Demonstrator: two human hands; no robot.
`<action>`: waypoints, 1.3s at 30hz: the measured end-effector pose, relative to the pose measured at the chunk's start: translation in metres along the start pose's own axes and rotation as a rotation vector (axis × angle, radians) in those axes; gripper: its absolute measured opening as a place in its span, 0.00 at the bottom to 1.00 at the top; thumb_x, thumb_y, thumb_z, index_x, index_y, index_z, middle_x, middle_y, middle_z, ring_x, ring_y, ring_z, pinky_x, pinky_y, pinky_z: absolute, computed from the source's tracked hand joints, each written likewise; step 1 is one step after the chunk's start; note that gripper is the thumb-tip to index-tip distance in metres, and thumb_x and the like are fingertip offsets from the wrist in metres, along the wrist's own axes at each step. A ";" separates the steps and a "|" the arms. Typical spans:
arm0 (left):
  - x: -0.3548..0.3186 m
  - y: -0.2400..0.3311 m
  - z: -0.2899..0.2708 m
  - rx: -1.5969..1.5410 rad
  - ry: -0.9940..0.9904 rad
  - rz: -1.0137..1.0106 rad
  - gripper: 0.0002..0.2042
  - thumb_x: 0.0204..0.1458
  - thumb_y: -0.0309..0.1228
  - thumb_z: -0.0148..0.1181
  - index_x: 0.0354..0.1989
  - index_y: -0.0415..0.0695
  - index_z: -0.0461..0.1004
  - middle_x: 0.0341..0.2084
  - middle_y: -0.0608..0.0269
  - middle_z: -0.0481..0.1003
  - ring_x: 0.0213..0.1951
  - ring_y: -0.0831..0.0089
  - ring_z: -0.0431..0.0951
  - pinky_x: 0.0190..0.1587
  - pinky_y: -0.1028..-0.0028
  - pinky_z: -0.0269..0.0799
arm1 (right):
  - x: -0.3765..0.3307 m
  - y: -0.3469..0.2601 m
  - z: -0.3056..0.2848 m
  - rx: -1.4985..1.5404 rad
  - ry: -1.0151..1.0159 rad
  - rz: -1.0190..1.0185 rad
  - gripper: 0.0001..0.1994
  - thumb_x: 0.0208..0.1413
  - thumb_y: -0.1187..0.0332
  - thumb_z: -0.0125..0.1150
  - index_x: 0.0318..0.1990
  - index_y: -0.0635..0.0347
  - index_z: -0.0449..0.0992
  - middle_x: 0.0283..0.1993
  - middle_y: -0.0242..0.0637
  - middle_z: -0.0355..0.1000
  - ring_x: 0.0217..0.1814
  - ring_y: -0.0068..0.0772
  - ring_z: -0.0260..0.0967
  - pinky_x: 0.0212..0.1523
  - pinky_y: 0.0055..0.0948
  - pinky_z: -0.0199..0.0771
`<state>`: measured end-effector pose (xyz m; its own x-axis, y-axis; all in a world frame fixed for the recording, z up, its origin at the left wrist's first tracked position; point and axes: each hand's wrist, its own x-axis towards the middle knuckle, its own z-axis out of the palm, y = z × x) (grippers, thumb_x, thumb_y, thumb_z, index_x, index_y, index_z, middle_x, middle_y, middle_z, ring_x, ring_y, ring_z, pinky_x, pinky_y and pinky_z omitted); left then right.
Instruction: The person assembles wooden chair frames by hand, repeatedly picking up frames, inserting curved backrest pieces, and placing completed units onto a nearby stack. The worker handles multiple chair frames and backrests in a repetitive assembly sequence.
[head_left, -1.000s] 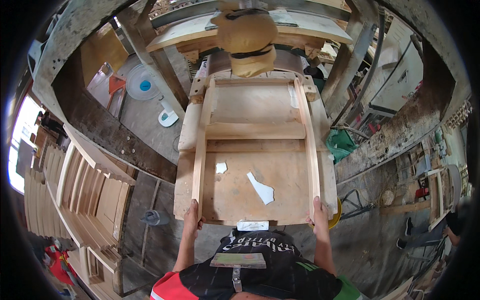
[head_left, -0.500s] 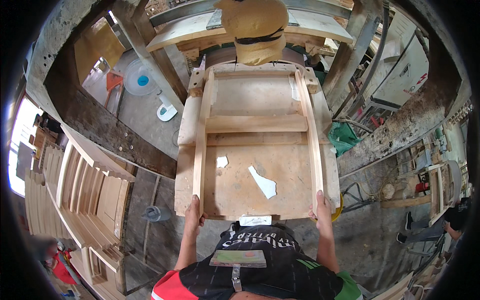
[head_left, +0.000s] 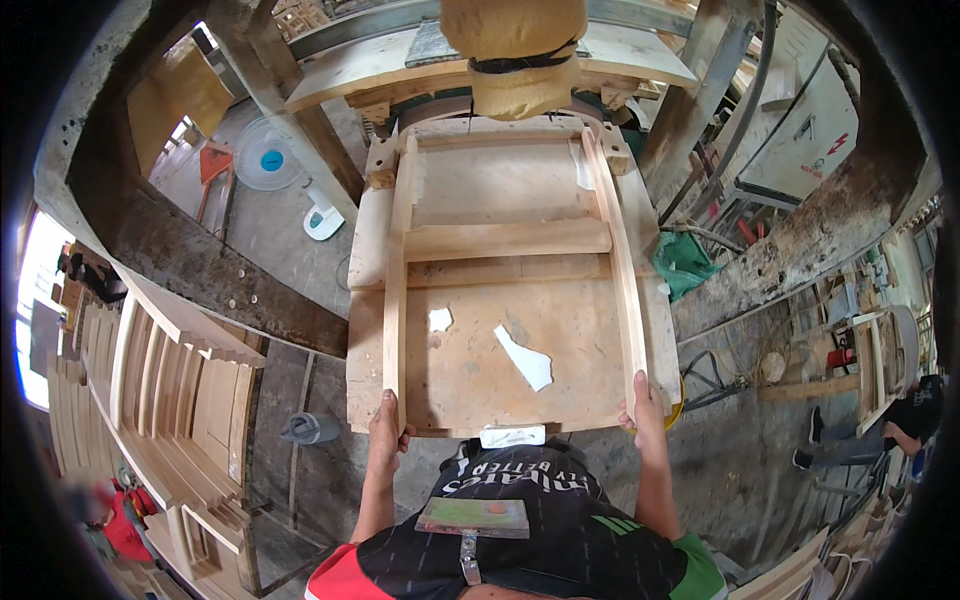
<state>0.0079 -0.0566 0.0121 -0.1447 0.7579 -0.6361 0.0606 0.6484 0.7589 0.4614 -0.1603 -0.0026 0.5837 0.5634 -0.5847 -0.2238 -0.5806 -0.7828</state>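
Clearly, your left hand (head_left: 386,425) and right hand (head_left: 646,412) each grip the wooden frame (head_left: 508,240) by 1 near end, over a board (head_left: 455,385) bearing 2 white scraps (head_left: 526,362)

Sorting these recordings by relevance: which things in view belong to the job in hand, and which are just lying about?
Seemingly in the job:
wooden frame, held at its near ends
left hand
right hand
board under the frame

Seemingly lying about:
fan
grey bucket
green bag
stacked wooden pieces
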 end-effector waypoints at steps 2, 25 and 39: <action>0.000 -0.001 -0.001 0.004 -0.004 0.017 0.34 0.64 0.66 0.48 0.42 0.41 0.76 0.16 0.62 0.72 0.14 0.78 0.67 0.14 0.77 0.59 | -0.004 -0.004 0.001 -0.013 0.018 0.005 0.34 0.67 0.34 0.51 0.49 0.64 0.74 0.29 0.37 0.72 0.18 0.23 0.66 0.17 0.22 0.63; -0.005 0.007 0.000 0.031 -0.010 0.063 0.34 0.66 0.65 0.45 0.43 0.41 0.76 0.16 0.62 0.73 0.13 0.80 0.67 0.14 0.79 0.59 | -0.010 -0.014 -0.001 -0.014 0.051 -0.010 0.33 0.67 0.35 0.52 0.46 0.64 0.75 0.29 0.36 0.73 0.17 0.22 0.66 0.17 0.23 0.63; -0.006 0.007 -0.002 0.051 0.006 0.090 0.31 0.67 0.64 0.46 0.41 0.42 0.74 0.15 0.62 0.73 0.13 0.79 0.68 0.14 0.78 0.58 | -0.007 -0.011 -0.003 -0.003 0.033 -0.064 0.32 0.67 0.34 0.53 0.44 0.62 0.75 0.28 0.36 0.73 0.16 0.23 0.67 0.16 0.23 0.63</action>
<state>0.0076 -0.0572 0.0216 -0.1425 0.8126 -0.5651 0.1237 0.5810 0.8044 0.4624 -0.1595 0.0109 0.6220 0.5802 -0.5258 -0.1826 -0.5455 -0.8180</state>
